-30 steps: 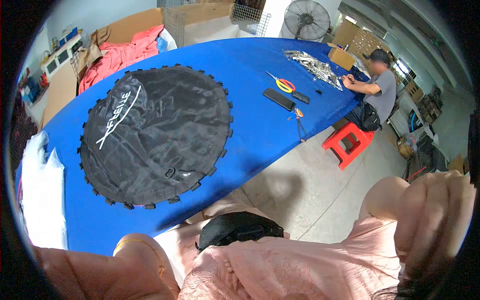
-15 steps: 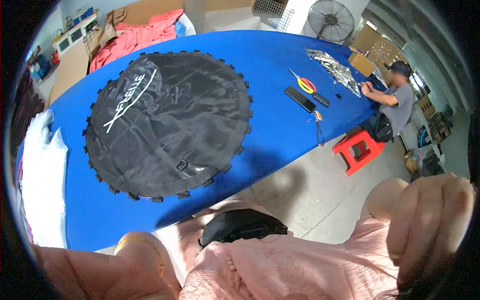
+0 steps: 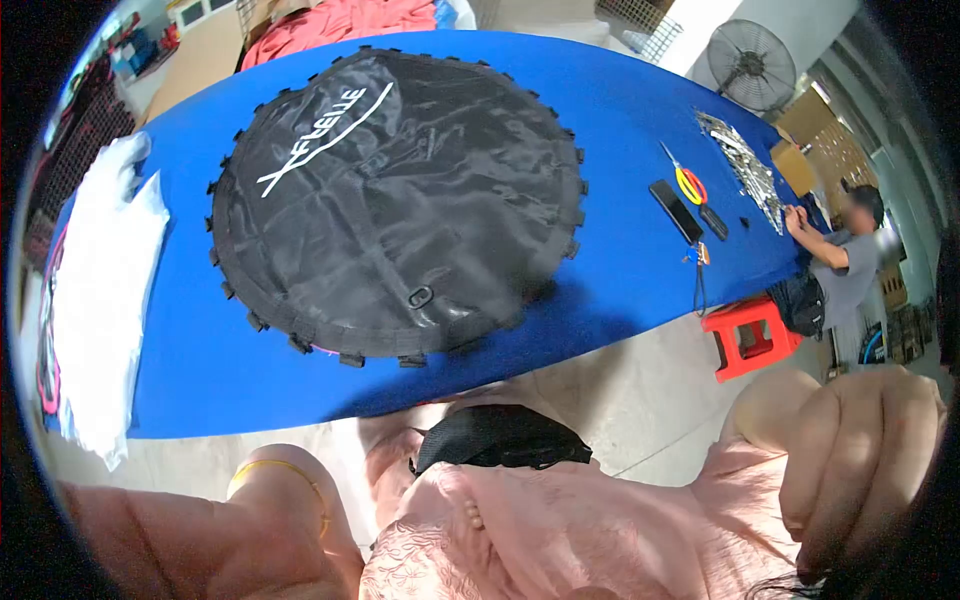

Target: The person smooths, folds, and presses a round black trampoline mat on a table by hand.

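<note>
My right hand (image 3: pixel 855 450) is raised close to the camera at the lower right. Its fingers are curled in, and whatever they may hold is hidden. At the lower left, my left hand (image 3: pixel 170 540) is also very near the camera, its fingers out of sight; a thin yellow band (image 3: pixel 268 464) circles the arm there. Neither hand touches the blue-covered table (image 3: pixel 190 390). On it lies a round black trampoline-like mat (image 3: pixel 400 210), printed with white lettering and edged with several short loops. A small black ring-shaped piece (image 3: pixel 421 297) rests on the mat.
White plastic bags (image 3: pixel 105 300) lie at the table's left end. Rightward are a black phone (image 3: pixel 676 211), scissors (image 3: pixel 690 185) and a pile of silvery metal pieces (image 3: pixel 745 170). A co-worker (image 3: pixel 850 250) sits there beside a red stool (image 3: pixel 752 340). A fan (image 3: pixel 751 65) stands behind.
The whole view has shifted, so the table and its contents appear farther right and higher. Both my hands stay raised near the camera in nearly the same pose.
</note>
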